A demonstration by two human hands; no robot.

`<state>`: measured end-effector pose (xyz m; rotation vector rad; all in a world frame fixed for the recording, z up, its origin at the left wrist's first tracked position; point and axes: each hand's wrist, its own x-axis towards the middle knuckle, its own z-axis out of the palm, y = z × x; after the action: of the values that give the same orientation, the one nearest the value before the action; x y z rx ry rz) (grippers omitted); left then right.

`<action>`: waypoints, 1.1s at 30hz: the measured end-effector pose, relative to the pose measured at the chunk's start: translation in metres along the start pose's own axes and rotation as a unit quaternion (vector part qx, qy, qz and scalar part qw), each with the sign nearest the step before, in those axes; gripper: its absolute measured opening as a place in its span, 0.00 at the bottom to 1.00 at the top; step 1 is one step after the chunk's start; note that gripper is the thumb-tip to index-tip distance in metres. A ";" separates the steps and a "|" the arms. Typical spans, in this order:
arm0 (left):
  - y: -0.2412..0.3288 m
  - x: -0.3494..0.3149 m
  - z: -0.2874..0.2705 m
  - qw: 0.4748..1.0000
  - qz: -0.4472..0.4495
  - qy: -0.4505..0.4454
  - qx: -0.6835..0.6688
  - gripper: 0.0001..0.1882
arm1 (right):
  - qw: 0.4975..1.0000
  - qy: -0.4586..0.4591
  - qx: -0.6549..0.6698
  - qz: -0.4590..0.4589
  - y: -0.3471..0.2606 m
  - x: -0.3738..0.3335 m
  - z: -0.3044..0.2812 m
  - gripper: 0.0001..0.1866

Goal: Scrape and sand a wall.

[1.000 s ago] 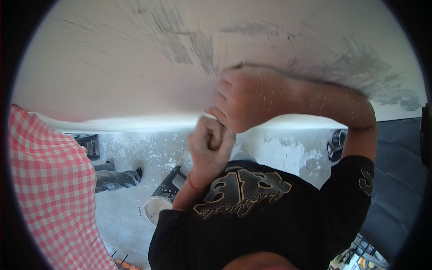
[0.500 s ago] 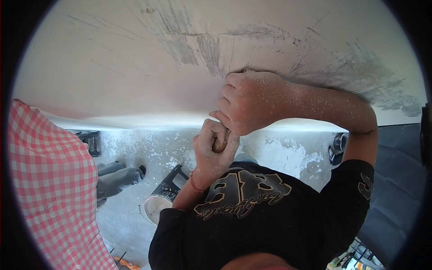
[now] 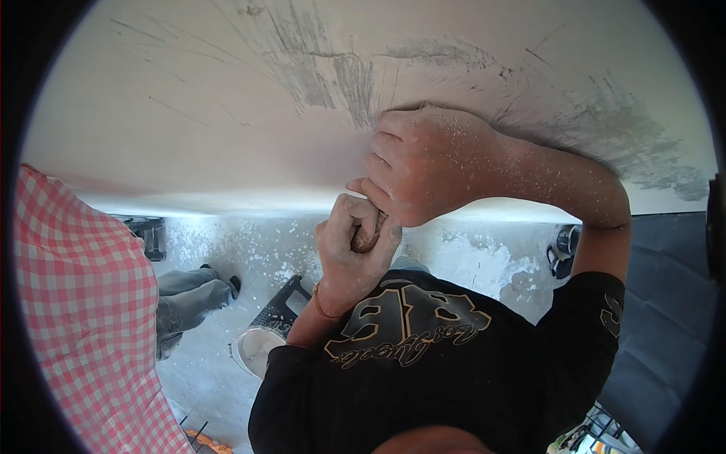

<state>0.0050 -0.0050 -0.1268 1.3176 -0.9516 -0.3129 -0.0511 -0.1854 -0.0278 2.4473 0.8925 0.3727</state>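
A pale, upright-looking surface [image 3: 227, 136] with dark grey streaks and scratches spans the upper part of the head view. Against it, my right hand [image 3: 432, 163] is closed, dusted with white, its knuckles toward me. Whatever its curled fingers hold is hidden behind them. Just below and to the left, my left hand [image 3: 354, 240] is wrapped round a brown, rounded thing like the end of a wooden handle [image 3: 366, 233]. The two hands touch or nearly touch. White dust coats the left fingers too.
A pink-and-white checked cloth [image 3: 87, 303] fills the left side. Beside it are another person's grey-trousered legs [image 3: 189, 299]. A bucket [image 3: 257, 349] with white matter stands by a black plastic stool [image 3: 291, 306] on the spattered floor [image 3: 204, 378]. A dark sheet [image 3: 673, 303] hangs at right.
Both hands have shifted very slightly left and upward, still closed and close together. The other person's legs look slightly shifted at the left.
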 end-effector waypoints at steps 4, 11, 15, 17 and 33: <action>-0.014 -0.012 0.011 0.999 -0.005 0.011 -0.053 0.17 | 0.999 -0.021 0.036 -0.009 -0.007 -0.004 0.006 0.11; -0.004 -0.008 0.012 1.000 -0.006 0.022 -0.005 0.16 | 0.995 0.083 -0.043 0.018 -0.010 -0.006 0.007 0.09; -0.013 -0.024 0.017 0.997 -0.070 0.011 -0.023 0.16 | 0.998 0.054 -0.011 0.022 -0.027 -0.011 0.023 0.11; -0.013 -0.027 0.016 0.997 -0.066 0.009 -0.023 0.16 | 0.998 0.051 0.008 0.026 -0.030 -0.011 0.023 0.11; -0.005 -0.020 0.022 0.998 0.018 -0.032 0.049 0.14 | 0.990 0.120 -0.034 0.067 -0.036 -0.025 0.026 0.17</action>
<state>-0.0216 -0.0078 -0.1408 1.3849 -1.0550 -0.2864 -0.0781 -0.1879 -0.0717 2.4412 0.7978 0.7468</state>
